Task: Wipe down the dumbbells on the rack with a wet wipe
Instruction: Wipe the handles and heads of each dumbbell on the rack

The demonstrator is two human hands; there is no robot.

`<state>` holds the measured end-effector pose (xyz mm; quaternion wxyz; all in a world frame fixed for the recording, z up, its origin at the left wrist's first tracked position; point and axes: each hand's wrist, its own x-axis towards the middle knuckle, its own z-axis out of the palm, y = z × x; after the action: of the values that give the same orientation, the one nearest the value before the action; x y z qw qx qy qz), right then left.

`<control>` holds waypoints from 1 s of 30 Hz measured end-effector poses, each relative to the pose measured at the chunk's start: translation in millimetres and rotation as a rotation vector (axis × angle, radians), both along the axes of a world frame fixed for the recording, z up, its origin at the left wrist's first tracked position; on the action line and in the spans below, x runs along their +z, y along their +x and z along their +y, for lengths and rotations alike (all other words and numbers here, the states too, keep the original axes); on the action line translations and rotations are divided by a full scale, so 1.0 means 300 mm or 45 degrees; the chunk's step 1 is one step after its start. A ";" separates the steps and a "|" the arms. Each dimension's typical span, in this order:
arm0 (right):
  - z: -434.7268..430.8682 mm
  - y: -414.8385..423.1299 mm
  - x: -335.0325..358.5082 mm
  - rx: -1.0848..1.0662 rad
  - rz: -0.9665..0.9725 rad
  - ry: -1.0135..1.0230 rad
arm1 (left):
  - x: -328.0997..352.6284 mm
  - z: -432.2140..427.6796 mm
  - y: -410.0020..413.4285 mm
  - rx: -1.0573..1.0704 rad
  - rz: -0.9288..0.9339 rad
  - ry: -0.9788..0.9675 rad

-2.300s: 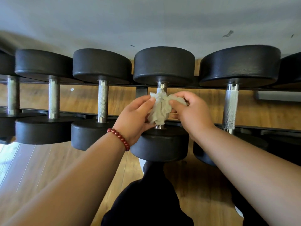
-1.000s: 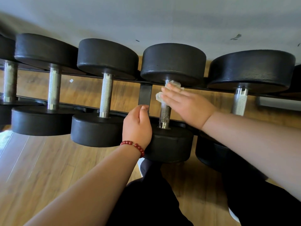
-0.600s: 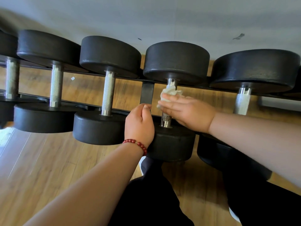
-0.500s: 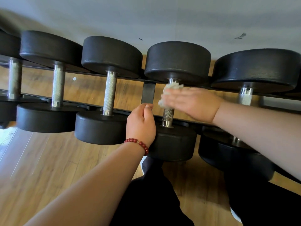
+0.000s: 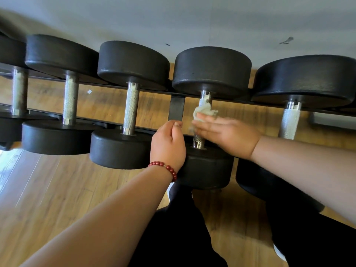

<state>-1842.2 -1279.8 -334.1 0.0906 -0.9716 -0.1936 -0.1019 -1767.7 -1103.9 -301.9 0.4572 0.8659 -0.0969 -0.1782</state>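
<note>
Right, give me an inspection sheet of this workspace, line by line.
Surface: black rack with two rails, above a wood floor.
Job's things: row of black dumbbells; crumpled wipe pressed on the knurled handle of one dumbbell.
Clutter: small white scrap on the floor behind the rack.
Grippers: right hand holds the wipe to the handle with flat fingers, blurred; left hand curled on that dumbbell's near head, red bead bracelet on the wrist.
Cables: nothing seen.
Surroundings: grey wall with dark scuffs; the person's dark trousers below.
</note>
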 end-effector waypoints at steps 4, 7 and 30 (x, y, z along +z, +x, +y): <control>-0.048 0.028 0.036 0.034 -0.082 -0.061 | 0.003 -0.004 0.002 0.009 0.026 -0.004; -0.023 0.045 0.036 -0.102 -0.183 -0.163 | 0.004 -0.001 0.001 0.006 0.018 -0.008; -0.008 -0.006 -0.014 0.154 0.032 0.055 | 0.024 0.010 -0.065 -0.019 -0.069 0.107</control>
<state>-1843.9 -1282.1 -338.4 0.1200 -0.9571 -0.2486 -0.0884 -1787.2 -1101.0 -294.8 0.4163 0.8881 -0.1083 -0.1618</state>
